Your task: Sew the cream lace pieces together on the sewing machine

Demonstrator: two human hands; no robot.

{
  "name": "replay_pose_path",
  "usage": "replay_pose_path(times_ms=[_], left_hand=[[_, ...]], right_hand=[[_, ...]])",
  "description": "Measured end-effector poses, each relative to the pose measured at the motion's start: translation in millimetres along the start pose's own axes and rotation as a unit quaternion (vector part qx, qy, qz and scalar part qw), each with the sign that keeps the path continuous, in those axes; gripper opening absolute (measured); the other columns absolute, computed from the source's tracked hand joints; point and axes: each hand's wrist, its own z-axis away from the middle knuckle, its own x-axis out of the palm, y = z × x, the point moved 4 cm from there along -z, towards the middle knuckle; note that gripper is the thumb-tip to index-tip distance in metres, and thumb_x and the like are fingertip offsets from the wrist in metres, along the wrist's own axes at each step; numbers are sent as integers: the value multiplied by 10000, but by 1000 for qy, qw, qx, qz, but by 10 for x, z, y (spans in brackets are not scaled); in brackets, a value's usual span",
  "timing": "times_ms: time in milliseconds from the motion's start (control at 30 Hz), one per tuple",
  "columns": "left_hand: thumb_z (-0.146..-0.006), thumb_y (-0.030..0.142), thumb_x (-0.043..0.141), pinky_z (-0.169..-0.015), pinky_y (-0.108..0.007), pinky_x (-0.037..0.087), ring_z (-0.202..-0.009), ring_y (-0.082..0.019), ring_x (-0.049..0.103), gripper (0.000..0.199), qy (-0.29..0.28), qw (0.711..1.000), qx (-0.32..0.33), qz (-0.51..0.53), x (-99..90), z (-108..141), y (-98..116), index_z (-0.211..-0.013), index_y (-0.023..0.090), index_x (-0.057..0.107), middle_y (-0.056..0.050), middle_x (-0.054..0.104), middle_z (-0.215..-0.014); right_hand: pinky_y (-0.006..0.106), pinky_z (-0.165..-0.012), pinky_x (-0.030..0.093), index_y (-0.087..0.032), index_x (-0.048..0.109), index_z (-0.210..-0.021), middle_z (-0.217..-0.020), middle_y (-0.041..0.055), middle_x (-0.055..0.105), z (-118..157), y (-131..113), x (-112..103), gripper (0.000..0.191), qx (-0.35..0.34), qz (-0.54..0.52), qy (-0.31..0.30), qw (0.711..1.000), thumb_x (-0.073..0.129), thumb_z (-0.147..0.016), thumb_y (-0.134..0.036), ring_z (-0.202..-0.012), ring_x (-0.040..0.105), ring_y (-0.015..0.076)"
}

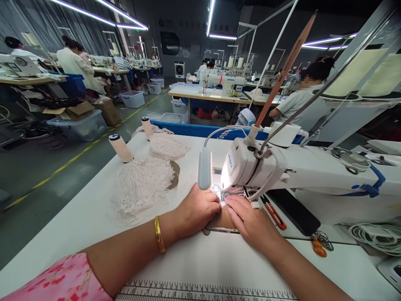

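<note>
A white sewing machine (242, 163) stands over the work, its needle area brightly lit by a small grey lamp (205, 169) on a bent neck. Under the machine head lies a small piece of white lace (216, 189), mostly covered by fingers and glare. My left hand (199, 209), with a gold bangle at the wrist, has its fingers curled and pinched at the lace's left and front edge. On the right side of the needle my right hand (250, 219) rests with fingers stretched out, fingertips beside the lace on the brown machine plate (224, 219).
On the left lie heaps of cream lace pieces (140, 188) near two thread cones (120, 148). Right of the machine head are orange-handled snips (274, 213), a black phone (294, 213) and a coiled cable (376, 238). A ruler strip (203, 291) runs along the front. Co-workers sit beyond.
</note>
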Motion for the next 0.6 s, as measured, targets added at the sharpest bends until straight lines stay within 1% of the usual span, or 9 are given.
replay_pose_path(times_ms=[133, 267, 333, 467, 533, 600], left_hand=[[-1070, 163, 473, -928, -433, 407, -890, -203, 679, 343, 4, 1000, -19, 4, 56, -25, -71, -882, 189, 759, -38, 777, -985], [-1079, 205, 501, -988, -433, 421, -940, -207, 681, 304, 5, 999, -44, -1, 78, -45, -108, -908, 189, 752, -37, 774, -1019], [-1076, 233, 523, -966, -418, 446, -972, -219, 673, 278, 1, 998, -57, -4, 67, -52, -106, -916, 182, 744, -48, 764, -1043], [-1051, 276, 587, -850, -356, 488, -994, -233, 653, 208, -15, 996, -85, 0, 32, -57, -87, -918, 173, 710, -69, 724, -1052], [-1036, 284, 603, -849, -358, 501, -1002, -243, 644, 177, -23, 994, -102, 5, 30, -60, -88, -924, 172, 684, -86, 700, -1076], [-1016, 284, 609, -884, -386, 509, -1015, -261, 629, 158, -23, 988, -142, 49, 43, -63, -117, -912, 173, 652, -106, 677, -1100]], right_hand=[[471, -848, 637, -203, 667, -1354, -1243, 140, 736, -13, 55, 50, 357, 7, 21, 7, 1000, 420, -1100, -246, -1117, 704, 332], [514, -917, 634, -166, 649, -1421, -1229, 164, 741, -13, 85, 83, 407, 12, 35, 2, 999, 418, -1113, -296, -1180, 685, 358], [509, -899, 643, -164, 650, -1429, -1234, 169, 738, -13, 85, 76, 422, 20, 35, 2, 999, 414, -1115, -319, -1163, 694, 357], [481, -867, 651, -173, 663, -1406, -1248, 151, 741, -34, 42, 20, 431, 15, 30, 19, 999, 381, -1123, -331, -1087, 723, 337], [474, -880, 646, -173, 670, -1386, -1253, 145, 741, -46, 26, -2, 431, 10, 27, 29, 999, 367, -1128, -340, -1083, 726, 330], [481, -898, 641, -174, 674, -1366, -1264, 143, 739, -48, 24, -6, 432, 6, 26, 37, 999, 358, -1133, -353, -1094, 724, 331]])
